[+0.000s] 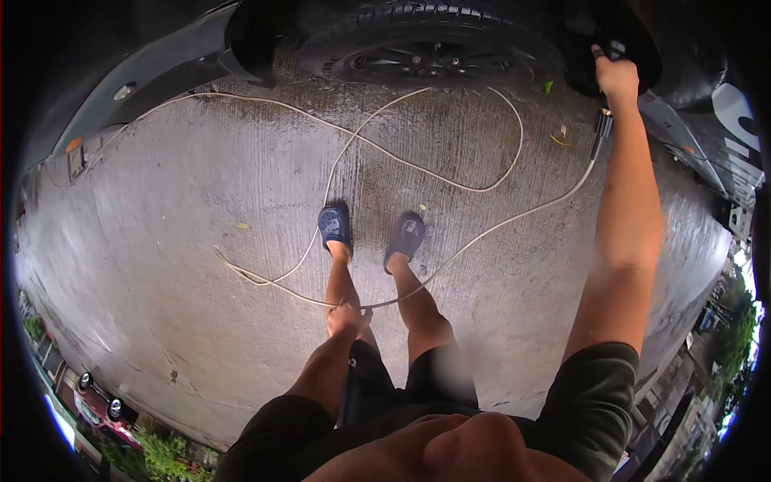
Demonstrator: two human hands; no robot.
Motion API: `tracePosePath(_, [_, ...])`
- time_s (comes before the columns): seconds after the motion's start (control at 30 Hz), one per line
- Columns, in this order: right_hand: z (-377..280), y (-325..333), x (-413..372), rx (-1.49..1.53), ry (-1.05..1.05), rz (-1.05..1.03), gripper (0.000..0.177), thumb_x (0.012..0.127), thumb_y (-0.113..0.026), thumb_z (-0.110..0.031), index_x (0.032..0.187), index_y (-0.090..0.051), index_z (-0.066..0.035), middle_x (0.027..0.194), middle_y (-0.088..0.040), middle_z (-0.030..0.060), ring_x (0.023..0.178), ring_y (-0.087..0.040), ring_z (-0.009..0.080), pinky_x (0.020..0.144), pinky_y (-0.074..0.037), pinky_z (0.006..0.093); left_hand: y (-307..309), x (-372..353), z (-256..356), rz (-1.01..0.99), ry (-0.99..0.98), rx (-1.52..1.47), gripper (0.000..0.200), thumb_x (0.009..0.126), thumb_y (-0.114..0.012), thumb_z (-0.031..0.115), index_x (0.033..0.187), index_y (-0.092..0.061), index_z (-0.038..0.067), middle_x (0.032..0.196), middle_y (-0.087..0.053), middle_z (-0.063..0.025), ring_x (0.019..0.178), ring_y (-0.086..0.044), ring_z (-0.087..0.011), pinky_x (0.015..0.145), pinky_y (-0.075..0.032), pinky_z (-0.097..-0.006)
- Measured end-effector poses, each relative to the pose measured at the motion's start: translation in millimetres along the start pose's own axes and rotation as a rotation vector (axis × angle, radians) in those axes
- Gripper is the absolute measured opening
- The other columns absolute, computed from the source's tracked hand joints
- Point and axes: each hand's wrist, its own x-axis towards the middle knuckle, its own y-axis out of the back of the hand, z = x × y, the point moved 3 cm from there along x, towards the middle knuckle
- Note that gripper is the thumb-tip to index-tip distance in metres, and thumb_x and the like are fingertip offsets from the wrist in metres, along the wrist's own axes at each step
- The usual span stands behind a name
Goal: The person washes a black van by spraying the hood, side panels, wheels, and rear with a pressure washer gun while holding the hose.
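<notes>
My right hand (618,79) is stretched out toward the dark wheel arch, closed around the handle of a spray gun. Most of the gun is lost in shadow; its black hose fitting (600,135) shows below my wrist. From that fitting a pale hose (514,217) curves down to my left hand (346,318), whose fingers are wrapped round it by my left knee. Beyond my hands, the vehicle's tyre (434,14) and dark wheel rim (434,60) show at the top, partly in shadow.
Loose hose loops (418,167) lie over the wet concrete floor (201,201), one beside my left clog (334,222). Dark vehicle body panels (152,88) curve along the top. A few leaves (560,140) lie near the wheel. A red car (96,406) stands far behind.
</notes>
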Motion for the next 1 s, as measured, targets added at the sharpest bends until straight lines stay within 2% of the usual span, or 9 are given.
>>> tracePosePath(0.07, [9.1,-11.9,-25.5,0.013,-0.045,0.058,0.067,0.089,-0.073,-0.057,0.118,-0.074,0.002,0.121,-0.072,0.03,0.123,-0.067,0.0432,0.105,-0.052,0.0453,0.9,0.0,0.0,-0.041,-0.013,0.009,0.062,0.088,-0.069,0.058,0.121,-0.074,0.007,0.122,-0.073,-0.0197,0.112,-0.072,-0.0398,0.098,-0.057,-0.0486])
tracePosePath(0.23, [15.6,-22.3,-44.9,0.198,0.09,0.137,0.062,0.089,-0.074,-0.055,0.108,-0.073,0.004,0.108,-0.075,0.0286,0.113,-0.07,0.0449,0.1,-0.053,0.047,0.3,-6.7,-2.7,-0.04,-0.037,0.003,0.06,0.086,-0.069,0.056,0.12,-0.073,0.007,0.117,-0.075,-0.0216,0.11,-0.073,-0.0407,0.097,-0.058,-0.0492])
tracePosePath(0.33, [10.4,-17.4,-40.4,0.222,0.143,0.131,0.072,0.087,-0.075,-0.061,0.109,-0.074,0.007,0.108,-0.075,0.0295,0.112,-0.071,0.0425,0.099,-0.053,0.044,4.7,-8.2,4.2,-0.046,-0.012,-0.021,0.058,0.086,-0.068,0.054,0.118,-0.073,0.007,0.118,-0.074,-0.0226,0.11,-0.072,-0.0412,0.097,-0.058,-0.0494])
tracePosePath(0.43, [11.7,-19.1,-34.2,0.178,0.041,0.235,0.07,0.087,-0.076,-0.061,0.106,-0.075,0.007,0.106,-0.076,0.0285,0.11,-0.072,0.0408,0.098,-0.053,0.0433,4.1,-9.5,5.7,-0.069,0.022,-0.01,0.057,0.086,-0.067,0.054,0.119,-0.072,0.007,0.119,-0.074,-0.0225,0.111,-0.072,-0.0416,0.098,-0.058,-0.0494])
tracePosePath(0.53, [24.9,-21.1,-26.8,0.245,0.108,-0.026,0.07,0.086,-0.076,-0.061,0.103,-0.074,0.007,0.107,-0.076,0.0277,0.109,-0.073,0.0391,0.097,-0.053,0.0429,9.8,-9.5,8.5,-0.107,0.061,0.007,0.059,0.087,-0.067,0.054,0.123,-0.071,0.008,0.12,-0.074,-0.0226,0.114,-0.071,-0.0411,0.099,-0.057,-0.049])
tracePosePath(0.57, [27.1,-22.2,-29.5,0.201,0.161,0.088,0.07,0.086,-0.076,-0.061,0.102,-0.074,0.007,0.104,-0.076,0.0266,0.106,-0.074,0.0384,0.095,-0.054,0.0438,14.1,-11.7,11.1,-0.13,0.076,0.008,0.06,0.087,-0.066,0.054,0.125,-0.071,0.008,0.121,-0.073,-0.0227,0.115,-0.07,-0.0408,0.1,-0.057,-0.0488])
tracePosePath(0.67, [46.4,-29.3,-34.3,0.27,0.005,0.256,0.068,0.086,-0.076,-0.061,0.102,-0.073,0.005,0.099,-0.076,0.0264,0.103,-0.075,0.0387,0.094,-0.054,0.0449,17.1,-10.5,16.6,-0.143,0.107,0.0,0.062,0.087,-0.066,0.053,0.129,-0.07,0.008,0.122,-0.073,-0.0231,0.118,-0.069,-0.0407,0.102,-0.056,-0.0485])
tracePosePath(0.8, [35.2,-27.7,-69.8,0.272,0.139,0.174,0.059,0.089,-0.075,-0.058,0.106,-0.075,-0.001,0.101,-0.077,0.0229,0.103,-0.074,0.0389,0.094,-0.055,0.0441,10.0,-7.4,14.5,-0.115,0.097,0.048,0.062,0.087,-0.066,0.054,0.129,-0.07,0.009,0.124,-0.072,-0.023,0.118,-0.069,-0.042,0.102,-0.056,-0.0491])
tracePosePath(1.0, [45.0,-42.1,-84.6,0.416,0.185,0.288,0.055,0.09,-0.077,-0.055,0.107,-0.077,-0.003,0.097,-0.078,0.0194,0.098,-0.075,0.0358,0.091,-0.055,0.0423,-4.6,-1.0,9.2,-0.132,0.097,0.102,0.06,0.088,-0.065,0.054,0.125,-0.07,0.008,0.123,-0.072,-0.0237,0.116,-0.069,-0.043,0.1,-0.056,-0.0508])
